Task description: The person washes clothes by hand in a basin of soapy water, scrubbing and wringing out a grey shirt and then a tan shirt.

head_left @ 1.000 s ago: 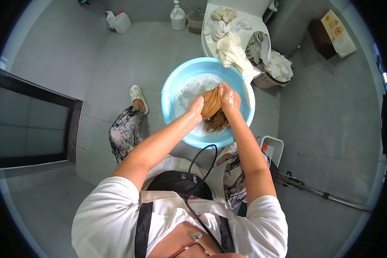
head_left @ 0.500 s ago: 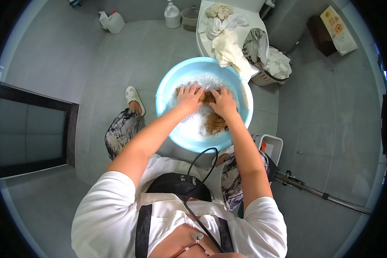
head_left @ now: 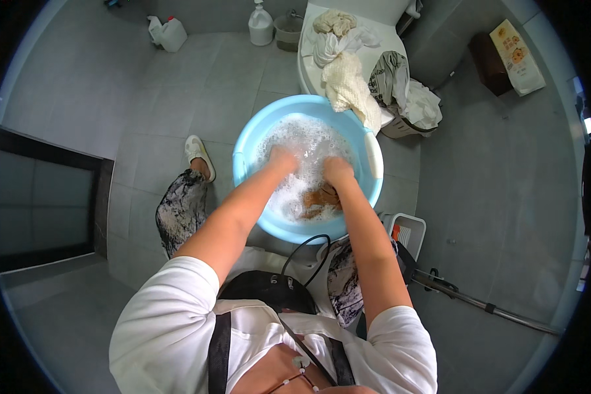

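A light blue basin (head_left: pixel 243 148) of sudsy water stands on the floor in front of me. My left hand (head_left: pixel 283 157) dips into the foam left of the middle, its fingers under the suds. To its right, my right hand (head_left: pixel 337 169) is also sunk in the water, with its fingers hidden. A piece of brown cloth (head_left: pixel 322 199) shows above the foam just below my right hand. Whether either hand grips cloth under the surface is hidden.
Beyond the basin, a white toilet (head_left: pixel 310 49) bears light cloths; a cream knitted cloth (head_left: pixel 348 82) hangs to the basin's rim. A laundry basket (head_left: pixel 407 128) with clothes stands beside it. A pump bottle (head_left: pixel 261 27) and white jug (head_left: pixel 171 34) are farther back.
Both hands have pushed down from the brown cloth at the surface into the suds, and their fingers have gone under. The brown cloth by the upper part has sunk from sight.
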{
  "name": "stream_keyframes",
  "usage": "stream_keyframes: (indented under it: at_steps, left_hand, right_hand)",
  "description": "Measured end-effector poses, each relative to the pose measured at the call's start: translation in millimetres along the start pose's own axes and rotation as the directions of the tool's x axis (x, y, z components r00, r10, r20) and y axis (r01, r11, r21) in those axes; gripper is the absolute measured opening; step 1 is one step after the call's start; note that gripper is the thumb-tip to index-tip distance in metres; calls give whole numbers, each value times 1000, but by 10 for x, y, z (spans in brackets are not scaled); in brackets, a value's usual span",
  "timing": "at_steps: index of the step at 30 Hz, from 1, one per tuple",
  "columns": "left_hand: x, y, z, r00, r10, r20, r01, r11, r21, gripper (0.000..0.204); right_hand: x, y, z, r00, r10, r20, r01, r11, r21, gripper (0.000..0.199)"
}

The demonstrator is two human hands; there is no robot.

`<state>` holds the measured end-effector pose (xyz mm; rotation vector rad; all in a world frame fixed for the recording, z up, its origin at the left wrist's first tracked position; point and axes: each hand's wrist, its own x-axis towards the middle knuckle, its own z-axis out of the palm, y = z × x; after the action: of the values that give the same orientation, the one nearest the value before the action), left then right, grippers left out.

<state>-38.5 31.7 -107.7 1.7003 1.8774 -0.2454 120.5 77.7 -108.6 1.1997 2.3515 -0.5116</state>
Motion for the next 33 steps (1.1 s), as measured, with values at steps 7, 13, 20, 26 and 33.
stream_keyframes:
  at_steps: [7,13,20,26,33]
  left_hand:
    - [-334,-187,-49,930,103,-353,-190,956,-224,86]
    - [-363,-166,-105,792,126,-597,-539,605,-587,36]
    - [-648,-20,-304,950,-39,-311,-280,-550,-787,29]
    - [-621,66,-557,955,150,-256,-79,-702,-708,50]
    - [-788,331,-803,946,265,-187,-6,-561,-828,53]
  right_hand:
    - [-683,-19,-804,953,-163,-255,285,196,938,41]
    - [-988,-129,-969,852,-77,-518,442,-425,789,53]
    - [-815,67,-733,902,151,-405,431,-363,826,39]
    - [-898,-382,-584,615,12,-789,627,599,497,34]
    - [-942,-532,-607,333,-151,-931,586,806,79,37]
